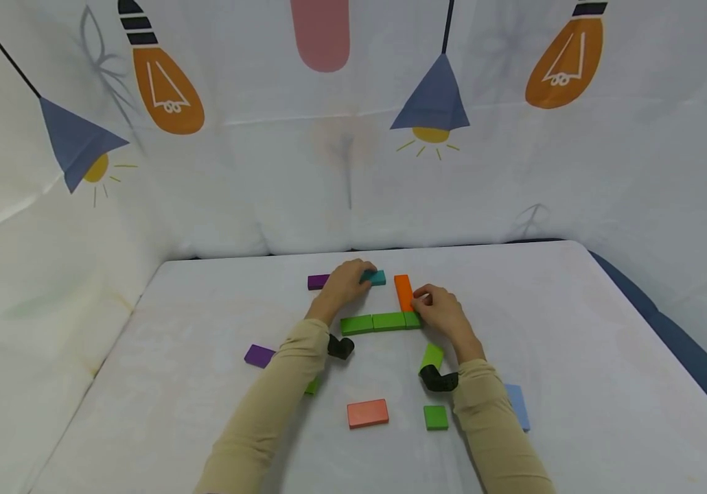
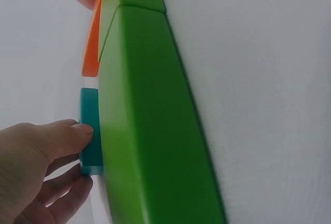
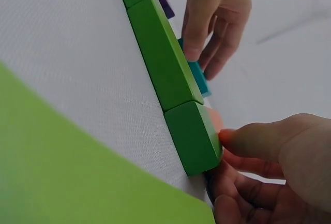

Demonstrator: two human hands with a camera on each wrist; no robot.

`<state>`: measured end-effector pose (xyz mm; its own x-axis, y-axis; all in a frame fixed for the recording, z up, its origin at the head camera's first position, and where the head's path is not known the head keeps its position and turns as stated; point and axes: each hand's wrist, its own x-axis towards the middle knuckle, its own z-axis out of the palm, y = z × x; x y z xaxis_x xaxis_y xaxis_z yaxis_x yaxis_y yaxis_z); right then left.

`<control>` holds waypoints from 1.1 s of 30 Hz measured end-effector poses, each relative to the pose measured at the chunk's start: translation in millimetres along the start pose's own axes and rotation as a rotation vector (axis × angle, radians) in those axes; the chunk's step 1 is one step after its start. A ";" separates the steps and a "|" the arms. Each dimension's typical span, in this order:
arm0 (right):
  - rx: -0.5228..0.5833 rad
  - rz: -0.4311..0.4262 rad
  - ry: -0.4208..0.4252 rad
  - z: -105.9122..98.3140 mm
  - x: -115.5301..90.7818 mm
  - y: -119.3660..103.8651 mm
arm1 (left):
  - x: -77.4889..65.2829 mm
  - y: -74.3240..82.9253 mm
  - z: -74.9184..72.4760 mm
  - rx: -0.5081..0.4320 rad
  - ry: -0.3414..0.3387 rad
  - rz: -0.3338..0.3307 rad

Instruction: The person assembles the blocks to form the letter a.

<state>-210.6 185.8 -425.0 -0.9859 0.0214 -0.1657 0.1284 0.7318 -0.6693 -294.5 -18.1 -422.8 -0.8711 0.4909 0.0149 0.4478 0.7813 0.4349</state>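
My left hand (image 1: 344, 285) reaches over the far part of the table and pinches a teal block (image 2: 90, 125) between thumb and fingers. Beside it, my right hand (image 1: 443, 314) holds the near end of an orange block (image 1: 402, 291) with curled fingers. That orange block stands out from the far side of a row of green blocks (image 1: 372, 323), close to its right end. In the right wrist view, the right thumb (image 3: 248, 141) lies right beside the row's end block (image 3: 191, 138). A purple block (image 1: 317, 282) lies left of the left hand, partly covered by it.
Closer in lie a salmon block (image 1: 368, 414), a small green block (image 1: 436, 418) and a lime block (image 1: 432, 356). A purple block (image 1: 259, 355) and a green block (image 1: 312, 387) are partly behind the left sleeve, a blue block (image 1: 517, 407) behind the right. White printed fabric (image 1: 304, 185) rises behind the table.
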 end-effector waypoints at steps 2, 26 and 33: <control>0.002 -0.003 -0.003 -0.9 -0.1 -0.1 | -0.5 0.7 0.5 -0.002 -0.007 0.000; 0.015 -0.011 -0.009 0.5 2.0 3.8 | -6.8 5.8 4.0 -0.010 0.008 0.015; 0.016 0.000 -0.012 2.1 3.0 6.1 | -8.1 6.1 4.9 -0.013 0.004 0.033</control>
<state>-212.6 188.9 -431.0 -0.9846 0.0128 -0.1744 0.1300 0.7206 -0.6810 -283.8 -15.3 -424.7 -0.8567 0.5148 0.0336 0.4739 0.7596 0.4455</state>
